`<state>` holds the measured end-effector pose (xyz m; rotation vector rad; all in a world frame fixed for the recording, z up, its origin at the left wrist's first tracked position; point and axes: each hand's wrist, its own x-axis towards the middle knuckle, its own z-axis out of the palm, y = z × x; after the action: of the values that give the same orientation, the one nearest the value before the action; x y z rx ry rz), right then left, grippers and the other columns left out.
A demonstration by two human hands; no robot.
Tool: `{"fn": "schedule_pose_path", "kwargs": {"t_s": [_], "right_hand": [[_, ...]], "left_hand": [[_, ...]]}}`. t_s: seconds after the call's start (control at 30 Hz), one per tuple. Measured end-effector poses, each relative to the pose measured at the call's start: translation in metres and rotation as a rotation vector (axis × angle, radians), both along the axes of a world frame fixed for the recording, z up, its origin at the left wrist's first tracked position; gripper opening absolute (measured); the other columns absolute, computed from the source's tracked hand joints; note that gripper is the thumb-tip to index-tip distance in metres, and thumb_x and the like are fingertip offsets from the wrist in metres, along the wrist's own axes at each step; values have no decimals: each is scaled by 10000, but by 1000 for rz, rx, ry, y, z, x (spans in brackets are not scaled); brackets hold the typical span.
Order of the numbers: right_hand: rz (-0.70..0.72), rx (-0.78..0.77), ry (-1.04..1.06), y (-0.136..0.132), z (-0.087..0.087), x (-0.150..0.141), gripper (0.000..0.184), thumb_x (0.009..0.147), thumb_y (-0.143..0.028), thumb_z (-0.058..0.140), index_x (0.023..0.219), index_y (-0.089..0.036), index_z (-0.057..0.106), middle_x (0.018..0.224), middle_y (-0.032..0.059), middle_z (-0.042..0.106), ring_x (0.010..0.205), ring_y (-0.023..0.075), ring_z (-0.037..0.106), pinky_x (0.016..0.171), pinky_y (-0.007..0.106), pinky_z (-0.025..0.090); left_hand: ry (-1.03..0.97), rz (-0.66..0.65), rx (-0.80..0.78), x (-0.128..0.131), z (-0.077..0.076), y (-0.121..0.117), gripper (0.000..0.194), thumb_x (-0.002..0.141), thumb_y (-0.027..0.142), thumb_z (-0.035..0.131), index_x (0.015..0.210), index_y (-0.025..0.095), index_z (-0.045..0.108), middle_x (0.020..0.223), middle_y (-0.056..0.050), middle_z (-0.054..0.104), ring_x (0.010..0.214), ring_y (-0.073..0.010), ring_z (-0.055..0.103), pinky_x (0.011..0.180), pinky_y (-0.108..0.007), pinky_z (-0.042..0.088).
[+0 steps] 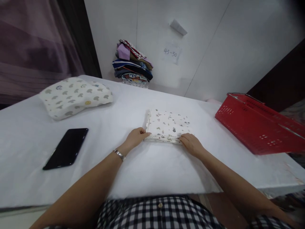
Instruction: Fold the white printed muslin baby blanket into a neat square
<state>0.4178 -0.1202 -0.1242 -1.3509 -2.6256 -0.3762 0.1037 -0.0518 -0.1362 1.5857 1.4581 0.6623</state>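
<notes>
A folded white cloth with small dark and beige prints lies in layers on the white-covered table. At its near left corner, my left hand pinches the edge between thumb and fingers. My right hand grips the near right corner, its fingers curled over the top layer. The cloth's stacked folds face me along the near edge. A silver bracelet circles my left wrist.
Left of the hands are a black phone and a crumpled white cloth with grey prints. A red plastic basket stands on the right. Folded clothes are stacked behind the table, near the wall.
</notes>
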Motion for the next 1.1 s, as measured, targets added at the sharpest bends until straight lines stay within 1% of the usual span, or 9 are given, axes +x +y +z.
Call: {"fn": "schedule_pose_path", "kwargs": {"t_s": [0.17, 0.33, 0.43, 0.5, 0.6, 0.83, 0.97, 1.1], "right_hand": [[-14, -7, 45, -2, 0, -2, 208, 893, -155, 391, 976, -152, 582, 954, 109, 633, 853, 210, 543, 729, 323, 401], [-85, 15, 109, -2, -2, -1, 231, 887, -169, 407, 1054, -148, 565, 918, 93, 647, 828, 204, 554, 728, 313, 413], [-37, 28, 105, -2, -2, 0, 254, 878, -124, 385, 1030, -158, 586, 943, 92, 645, 844, 199, 549, 730, 307, 410], [9, 30, 79, -2, -1, 1, 267, 864, -92, 378, 974, -165, 611, 937, 87, 641, 841, 197, 542, 714, 302, 403], [30, 21, 58, -2, -1, 2, 263, 858, -84, 391, 919, -178, 629, 932, 82, 632, 833, 195, 532, 699, 300, 392], [46, 33, 82, -2, -4, 2, 205, 893, -177, 423, 977, -165, 610, 968, 102, 624, 858, 207, 529, 717, 326, 407], [29, 54, 75, -2, -3, -1, 205, 911, -207, 418, 958, -172, 615, 948, 95, 632, 841, 203, 541, 703, 319, 409], [12, 81, 47, -1, -5, -1, 190, 907, -212, 438, 945, -165, 619, 935, 98, 638, 825, 202, 550, 697, 317, 405]], "left_hand": [[-8, -8, 9, 0, 0, 0, 338, 657, 526, 598, 682, 193, 548, 632, 1, 562, 552, -127, 464, 520, -263, 328], [-9, -11, 4, 0, 4, -1, 335, 662, 522, 598, 677, 194, 533, 629, 6, 552, 559, -126, 465, 528, -261, 329], [0, -15, 0, 0, 5, -2, 334, 665, 520, 595, 674, 193, 526, 628, 9, 544, 558, -123, 460, 528, -259, 328], [6, -15, 5, 0, 4, -2, 336, 662, 520, 596, 675, 191, 528, 628, 9, 542, 561, -123, 459, 526, -258, 327], [12, -12, 3, 1, 4, -1, 343, 660, 528, 596, 680, 191, 534, 637, 9, 548, 562, -120, 457, 523, -254, 327], [14, -9, 0, 1, 3, -1, 333, 665, 519, 598, 677, 193, 532, 640, 7, 542, 570, -124, 458, 520, -252, 327], [12, -9, 3, 1, 3, -1, 342, 662, 527, 599, 686, 190, 539, 650, 2, 545, 577, -128, 461, 520, -254, 326], [11, -7, 3, 0, 3, -1, 348, 657, 530, 601, 677, 189, 536, 641, 7, 541, 565, -124, 452, 521, -256, 325]]}}
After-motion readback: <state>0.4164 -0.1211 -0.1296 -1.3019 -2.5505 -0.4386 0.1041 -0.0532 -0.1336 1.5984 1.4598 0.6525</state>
